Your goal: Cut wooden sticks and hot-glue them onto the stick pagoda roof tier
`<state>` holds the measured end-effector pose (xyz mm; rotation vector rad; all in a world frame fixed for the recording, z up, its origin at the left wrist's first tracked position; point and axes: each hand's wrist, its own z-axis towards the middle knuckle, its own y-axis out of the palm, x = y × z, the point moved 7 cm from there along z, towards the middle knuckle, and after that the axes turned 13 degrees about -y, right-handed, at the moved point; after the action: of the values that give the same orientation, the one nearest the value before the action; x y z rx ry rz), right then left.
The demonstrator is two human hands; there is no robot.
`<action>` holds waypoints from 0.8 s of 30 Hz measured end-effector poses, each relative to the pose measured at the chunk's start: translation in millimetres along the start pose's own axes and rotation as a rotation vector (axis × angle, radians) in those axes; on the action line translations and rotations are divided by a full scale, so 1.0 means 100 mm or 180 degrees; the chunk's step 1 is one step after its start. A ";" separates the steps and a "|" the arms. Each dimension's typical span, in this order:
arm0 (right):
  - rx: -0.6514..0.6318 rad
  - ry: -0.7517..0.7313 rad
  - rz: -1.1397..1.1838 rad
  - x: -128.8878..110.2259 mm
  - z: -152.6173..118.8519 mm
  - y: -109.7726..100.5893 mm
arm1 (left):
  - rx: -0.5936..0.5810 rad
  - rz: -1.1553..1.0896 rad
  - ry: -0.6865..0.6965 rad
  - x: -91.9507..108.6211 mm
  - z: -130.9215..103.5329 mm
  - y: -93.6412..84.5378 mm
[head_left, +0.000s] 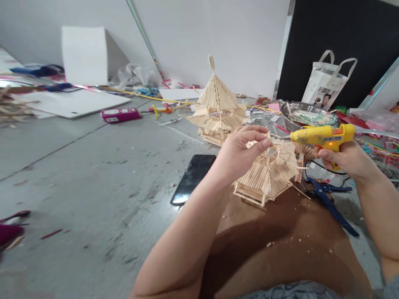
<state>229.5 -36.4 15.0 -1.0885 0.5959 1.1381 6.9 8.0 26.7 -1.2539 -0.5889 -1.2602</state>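
My right hand [346,160] is wrapped round a yellow hot glue gun [322,136] whose orange light is lit. The gun's nozzle points left, close to my left fingertips. My left hand [243,149] is closed in a pinch, with a thin pale wooden stick [274,135] showing at its fingertips. Just below both hands lies a roof-like model part [258,182] made of thin wooden sticks, partly hidden by my left hand. Behind it stands a tiered wooden-stick pavilion [218,95] with a pointed top.
A black phone [193,178] lies left of the model. Blue pliers [332,203] rest on the brown board [280,236] at right. Farther back are a metal bowl [285,116] of sticks, a white bag [322,83], a magenta device [121,115] and a white sheet [84,104].
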 end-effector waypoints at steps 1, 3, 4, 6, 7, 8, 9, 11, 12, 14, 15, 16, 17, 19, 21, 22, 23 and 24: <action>0.0065 0.0052 -0.0103 0.06 0.01 -0.07 | -0.0005 0.0028 0.0014 0.01 0.00 0.00; 0.0305 0.0332 -0.0270 0.26 0.02 -0.27 | 0.0017 0.0108 0.0026 0.02 -0.01 0.00; 0.0446 0.0572 -0.0319 0.40 0.01 -0.38 | 0.0038 0.0157 0.0029 0.02 -0.01 0.01; 0.0824 0.1161 -0.0269 0.73 -0.06 -0.60 | 0.0083 0.0249 0.0044 0.01 0.00 0.01; 0.0962 0.1304 -0.0308 0.87 -0.09 -0.70 | 0.0101 0.0298 0.0054 0.00 0.00 0.01; 0.1041 0.1422 -0.0343 1.01 -0.13 -0.79 | 0.0123 0.0358 0.0064 -0.01 0.01 0.00; 0.1127 0.1537 -0.0384 1.15 -0.18 -0.87 | 0.0158 0.0430 0.0080 -0.02 0.02 -0.01; 0.1361 0.1794 -0.0479 1.41 -0.30 -1.02 | 0.0274 0.0625 0.0152 -0.03 0.04 -0.03; 0.1417 0.1875 -0.0509 1.52 -0.35 -1.07 | 0.0345 0.0737 0.0202 -0.04 0.05 -0.05; 0.1456 0.2002 -0.0590 1.71 -0.42 -1.15 | 0.0444 0.0950 0.0271 -0.06 0.09 -0.07; 0.1434 0.2039 -0.0637 1.79 -0.43 -1.16 | 0.0460 0.1044 0.0267 -0.09 0.12 -0.06; 0.1392 0.2069 -0.0694 1.86 -0.43 -1.17 | 0.0458 0.1132 0.0233 -0.12 0.15 -0.06; 0.1334 0.2094 -0.0763 1.92 -0.42 -1.16 | 0.0444 0.1213 0.0177 -0.15 0.17 -0.04; 0.1170 0.2154 -0.0942 2.04 -0.37 -1.13 | 0.0380 0.1369 0.0060 -0.21 0.23 0.00; 0.0949 0.2231 -0.1194 2.14 -0.31 -1.07 | 0.0303 0.1504 -0.0047 -0.24 0.26 0.04; 0.0818 0.2270 -0.1348 2.18 -0.28 -1.04 | 0.0260 0.1569 -0.0110 -0.25 0.28 0.06; 0.0678 0.2308 -0.1523 2.22 -0.25 -1.01 | 0.0210 0.1629 -0.0181 -0.26 0.29 0.08; 0.0530 0.2346 -0.1727 2.24 -0.22 -0.99 | 0.0176 0.1686 -0.0251 -0.26 0.29 0.09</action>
<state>402.7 34.2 -144.4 -1.4090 0.8716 0.1888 16.2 42.9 9.3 -1.3075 -0.3115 -0.7509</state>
